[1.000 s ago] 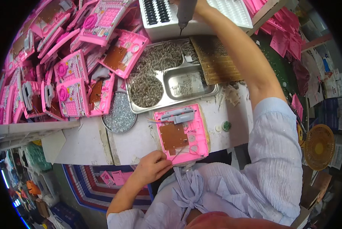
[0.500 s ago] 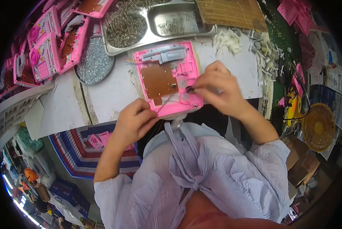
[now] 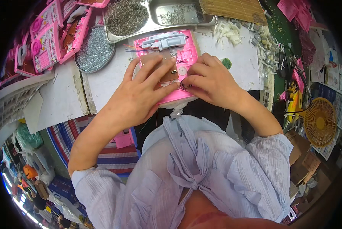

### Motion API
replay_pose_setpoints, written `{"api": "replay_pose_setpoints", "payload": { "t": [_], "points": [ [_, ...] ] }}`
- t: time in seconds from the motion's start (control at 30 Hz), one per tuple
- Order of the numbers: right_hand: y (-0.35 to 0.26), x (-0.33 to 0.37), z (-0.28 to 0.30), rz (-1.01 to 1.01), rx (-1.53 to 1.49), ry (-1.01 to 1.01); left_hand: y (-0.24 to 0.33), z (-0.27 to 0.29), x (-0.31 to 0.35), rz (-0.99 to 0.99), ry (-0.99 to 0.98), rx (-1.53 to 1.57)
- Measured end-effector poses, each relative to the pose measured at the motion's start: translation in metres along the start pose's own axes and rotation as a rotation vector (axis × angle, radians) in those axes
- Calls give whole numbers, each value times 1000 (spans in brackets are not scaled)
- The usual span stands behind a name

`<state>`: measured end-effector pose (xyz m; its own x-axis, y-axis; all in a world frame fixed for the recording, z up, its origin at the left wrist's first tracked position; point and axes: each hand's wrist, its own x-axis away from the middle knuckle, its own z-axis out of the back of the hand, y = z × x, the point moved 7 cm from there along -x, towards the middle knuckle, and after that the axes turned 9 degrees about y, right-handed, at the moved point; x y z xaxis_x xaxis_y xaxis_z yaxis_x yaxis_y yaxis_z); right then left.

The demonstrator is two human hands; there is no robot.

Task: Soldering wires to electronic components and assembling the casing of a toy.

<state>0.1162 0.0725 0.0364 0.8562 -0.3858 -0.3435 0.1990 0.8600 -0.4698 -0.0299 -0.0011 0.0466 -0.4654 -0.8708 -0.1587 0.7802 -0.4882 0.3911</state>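
Observation:
A pink plastic housing lies on the white worktop before me. It carries a brown circuit board, a grey plastic part along its far side, thin wires and a pale round disc. My left hand is spread over the board, covering much of it, its thumb reaching toward the housing's near right. There the curled fingers of my right hand pinch a small dark round part against the housing. Its exact kind is partly hidden by the fingertips.
A metal tray of small metal pieces stands beyond the housing, a round dish of screws to its left. Pink housings pile up far left. White plastic pieces and a green disc lie right; a yellow fan stands farther right.
My left hand has moved from the housing's near left corner onto the board, its fingers spreading. My right hand has come lower and left, bringing the dark part against the housing.

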Motion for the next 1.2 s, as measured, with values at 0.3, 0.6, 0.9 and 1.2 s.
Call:
{"api": "replay_pose_setpoints", "payload": {
  "t": [0.3,0.6,0.9,1.2],
  "points": [
    [15,-5,-2,36,-218,-55,-5,-4,-7,5,-82,86],
    [135,8,64,-114,372,116,-4,1,-10,29,-119,105],
    [124,31,94,-500,-165,524,-88,29,-125,182,356,-11],
    [82,58,105,-542,-170,426,-139,-42,-206,316,199,-326]
  ]
}}
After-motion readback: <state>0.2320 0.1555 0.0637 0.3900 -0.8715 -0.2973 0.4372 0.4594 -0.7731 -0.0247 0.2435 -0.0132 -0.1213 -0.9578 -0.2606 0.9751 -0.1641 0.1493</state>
